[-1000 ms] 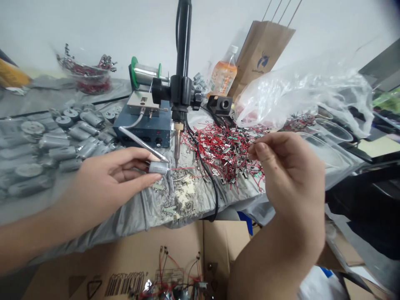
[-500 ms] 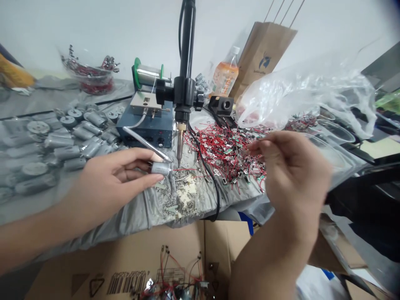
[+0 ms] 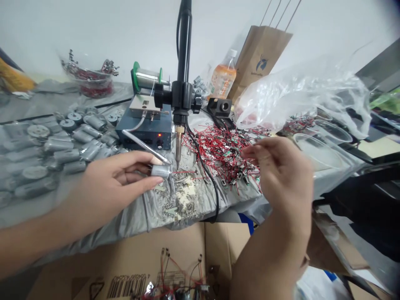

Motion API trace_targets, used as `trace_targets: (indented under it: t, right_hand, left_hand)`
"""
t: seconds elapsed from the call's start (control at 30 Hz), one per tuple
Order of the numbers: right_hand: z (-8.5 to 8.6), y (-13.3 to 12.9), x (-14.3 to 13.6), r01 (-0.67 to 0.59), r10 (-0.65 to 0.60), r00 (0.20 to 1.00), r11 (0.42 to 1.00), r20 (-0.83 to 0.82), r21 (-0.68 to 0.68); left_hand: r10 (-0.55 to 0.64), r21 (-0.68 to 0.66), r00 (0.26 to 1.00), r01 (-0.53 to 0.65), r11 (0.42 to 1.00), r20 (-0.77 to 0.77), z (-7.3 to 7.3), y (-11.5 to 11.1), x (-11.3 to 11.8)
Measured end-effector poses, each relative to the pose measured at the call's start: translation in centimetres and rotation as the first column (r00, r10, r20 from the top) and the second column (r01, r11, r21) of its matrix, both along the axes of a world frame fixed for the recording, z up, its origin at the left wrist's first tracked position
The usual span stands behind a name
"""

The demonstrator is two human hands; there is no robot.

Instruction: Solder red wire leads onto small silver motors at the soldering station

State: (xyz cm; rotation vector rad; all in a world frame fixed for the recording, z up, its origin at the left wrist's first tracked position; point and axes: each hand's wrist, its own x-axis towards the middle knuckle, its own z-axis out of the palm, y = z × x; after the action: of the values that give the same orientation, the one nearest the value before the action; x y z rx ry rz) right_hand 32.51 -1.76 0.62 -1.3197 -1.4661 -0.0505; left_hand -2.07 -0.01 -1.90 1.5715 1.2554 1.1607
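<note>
My left hand [image 3: 117, 177] grips a small grey cylindrical motor [image 3: 160, 171] between thumb and fingers. A red wire [image 3: 184, 171] stretches right from the motor's end. Just above the motor is the tip of the solder feed tube [image 3: 146, 146], and the upright soldering iron [image 3: 178, 152] points down beside it. Over the right edge of a pile of red wires with small connectors [image 3: 215, 154], my right hand [image 3: 278, 166] has thumb and fingertips pinched together; whatever sits between them is too small to make out.
Loose grey motors [image 3: 65, 154] crowd the left of the table. Behind are a solder spool [image 3: 146, 78], a blue control box [image 3: 143, 131] and a bottle [image 3: 223, 77]. A black cable [image 3: 212, 179] crosses the front edge, and a cardboard box [image 3: 125, 250] stands below.
My right hand has shifted left and slightly down, closer over the wire pile. My left hand keeps the motor near the iron. A red light now shows on the control box.
</note>
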Motion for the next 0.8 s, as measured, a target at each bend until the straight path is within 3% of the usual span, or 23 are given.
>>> trace_targets:
  t: [0.1,0.2,0.3,0.4,0.57,0.7,0.8]
  right_hand:
    - [0.2,-0.1,-0.5,0.016,-0.005,0.993,0.996,-0.117,0.089]
    - [0.2,0.0,-0.7,-0.027,0.041,0.986,0.996,-0.165,0.085]
    - [-0.1,0.3,-0.3,0.045,0.002,0.975,0.978,-0.223,0.206]
    - [-0.6,0.3,0.5,0.023,-0.009,0.987,0.996,-0.162,0.081]
    - [-1.0,0.2,0.8,0.061,-0.053,0.992,0.996,-0.113,0.064]
    - [-0.4,-0.3,0.2,0.096,-0.086,0.994,0.984,-0.073,0.148]
    - [0.0,-0.7,-0.1,0.077,-0.077,0.997,0.990,-0.009,0.120]
  left_hand:
    - [-0.020,0.011,1.000,0.020,1.000,0.007,0.0,0.1,0.1]
    - [-0.024,0.014,1.000,0.024,1.000,0.006,-0.2,0.1,0.0]
    - [-0.021,0.014,1.000,0.021,1.000,0.001,-0.5,0.1,-0.2]
    - [-0.019,-0.028,1.000,0.019,0.999,0.002,-0.5,0.0,-0.2]
    - [0.004,-0.071,1.000,-0.005,0.997,-0.024,-0.2,-0.1,0.1]
    - [0.005,-0.073,0.999,-0.007,0.997,-0.032,-0.2,-0.2,-0.1]
    - [0.021,-0.078,0.998,-0.026,0.997,-0.061,0.1,-0.4,-0.3]
